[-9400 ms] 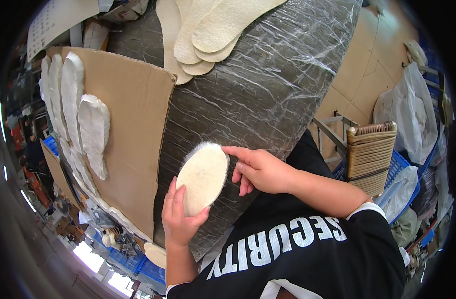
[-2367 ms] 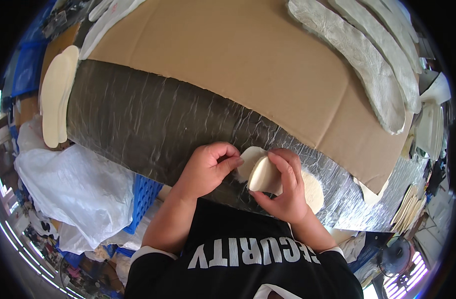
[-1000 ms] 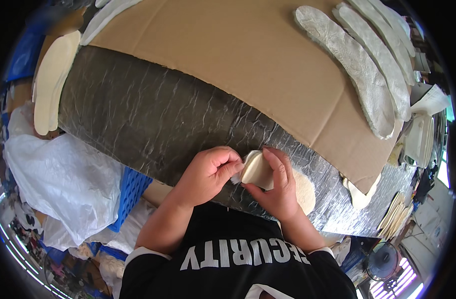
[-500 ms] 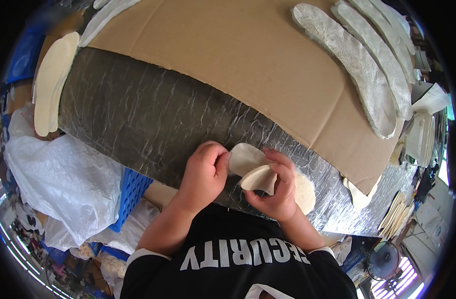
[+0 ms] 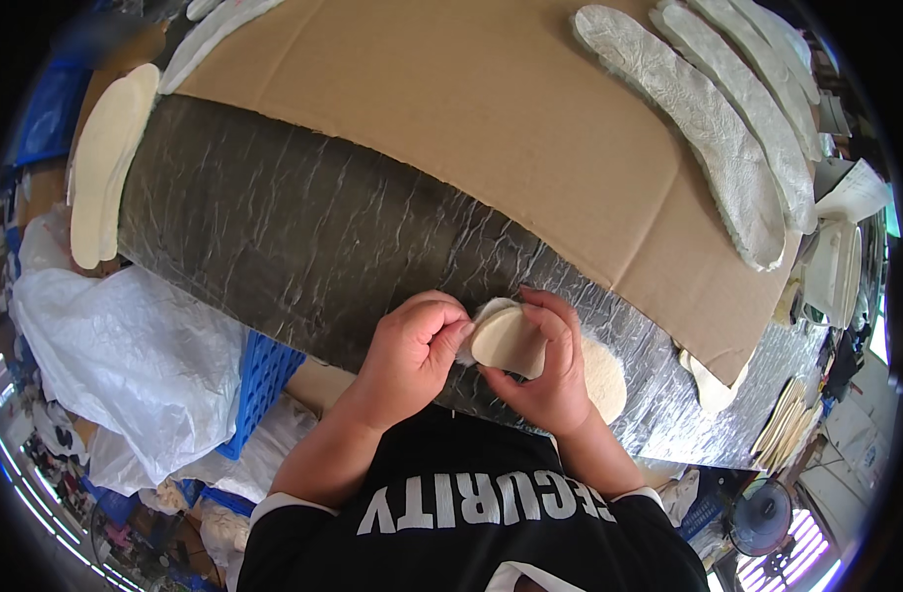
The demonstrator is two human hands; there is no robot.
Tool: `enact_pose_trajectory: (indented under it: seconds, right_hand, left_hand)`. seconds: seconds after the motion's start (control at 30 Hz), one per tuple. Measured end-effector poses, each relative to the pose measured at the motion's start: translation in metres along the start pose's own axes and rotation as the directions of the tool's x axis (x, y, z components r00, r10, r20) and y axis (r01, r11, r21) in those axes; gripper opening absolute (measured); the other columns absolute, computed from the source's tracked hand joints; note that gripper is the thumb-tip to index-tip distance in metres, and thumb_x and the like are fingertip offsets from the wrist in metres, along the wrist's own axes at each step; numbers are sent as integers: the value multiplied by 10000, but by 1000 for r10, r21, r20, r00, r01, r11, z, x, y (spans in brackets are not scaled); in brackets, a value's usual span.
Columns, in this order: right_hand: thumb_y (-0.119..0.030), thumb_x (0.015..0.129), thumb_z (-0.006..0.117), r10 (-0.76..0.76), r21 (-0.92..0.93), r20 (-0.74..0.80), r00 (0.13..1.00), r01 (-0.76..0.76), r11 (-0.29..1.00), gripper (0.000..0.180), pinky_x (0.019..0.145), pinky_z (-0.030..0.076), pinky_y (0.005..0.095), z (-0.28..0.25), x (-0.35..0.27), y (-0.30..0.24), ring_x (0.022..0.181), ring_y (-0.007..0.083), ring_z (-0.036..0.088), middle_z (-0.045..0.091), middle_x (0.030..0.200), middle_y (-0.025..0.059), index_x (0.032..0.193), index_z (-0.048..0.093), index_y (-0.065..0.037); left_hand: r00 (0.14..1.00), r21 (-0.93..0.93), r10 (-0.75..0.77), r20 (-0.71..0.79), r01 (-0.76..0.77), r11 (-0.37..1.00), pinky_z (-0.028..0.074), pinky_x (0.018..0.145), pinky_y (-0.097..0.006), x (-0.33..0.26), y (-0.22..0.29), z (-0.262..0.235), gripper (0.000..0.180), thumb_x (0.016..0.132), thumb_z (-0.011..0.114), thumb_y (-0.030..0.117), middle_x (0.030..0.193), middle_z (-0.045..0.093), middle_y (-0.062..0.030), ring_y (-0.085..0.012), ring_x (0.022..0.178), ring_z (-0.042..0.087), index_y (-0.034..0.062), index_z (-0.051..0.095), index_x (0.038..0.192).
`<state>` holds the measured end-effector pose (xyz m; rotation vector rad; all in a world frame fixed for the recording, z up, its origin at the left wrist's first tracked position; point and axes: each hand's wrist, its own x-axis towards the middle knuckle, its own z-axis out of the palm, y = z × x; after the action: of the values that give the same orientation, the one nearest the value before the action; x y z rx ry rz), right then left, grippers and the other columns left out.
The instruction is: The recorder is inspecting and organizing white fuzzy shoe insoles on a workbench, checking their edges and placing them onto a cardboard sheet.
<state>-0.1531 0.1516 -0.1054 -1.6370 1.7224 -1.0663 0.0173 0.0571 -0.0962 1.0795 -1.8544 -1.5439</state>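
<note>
Above the near table edge, a cream insole (image 5: 507, 342) with a smooth face and a rounded end is held between my two hands. A fuzzy whitish layer (image 5: 495, 308) shows just behind its far edge. My left hand (image 5: 419, 347) pinches the left edge between thumb and fingertips. Curled around the right side, my right hand (image 5: 553, 367) has its thumb below and fingers above. A fluffy cream rounded end (image 5: 605, 383) shows to the right of that hand; whether it belongs to the held insole I cannot tell.
A cardboard sheet (image 5: 412, 79) covers the far part of the dark, crinkled tabletop (image 5: 274, 217). Silvery fuzzy insoles (image 5: 698, 138) lie on its right; cream insoles (image 5: 111, 168) rest at the left edge. White plastic (image 5: 126, 345) and a blue crate (image 5: 264, 390) stand left of me.
The rounded insole end has tilted up so its smooth face lies against the fuzzy layer. My left hand has shifted slightly right and now pinches at the edge.
</note>
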Motion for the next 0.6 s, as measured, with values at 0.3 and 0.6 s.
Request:
enact_pose_trajectory:
  seconds: [0.3,0.6]
  right_hand:
    - [-43,594,871,-13,-19,12,1000,14,1000,818,910,505,450,0,-1,-2,1128,404,553,484,1283,240,1275,418,-39]
    - [-40,602,868,-4,-8,16,1000,4,1000,817,911,506,448,1,-2,-2,1130,409,552,485,1287,238,1283,416,-40]
  left_hand:
    - [1000,-44,-27,10,28,999,493,674,-281,-2,2,1,44,900,635,-5,855,648,-107,-191,733,613,-35,617,874]
    - [999,-80,-20,33,23,997,493,680,-280,-3,6,0,50,919,610,-14,856,647,-110,-187,733,608,-42,615,879]
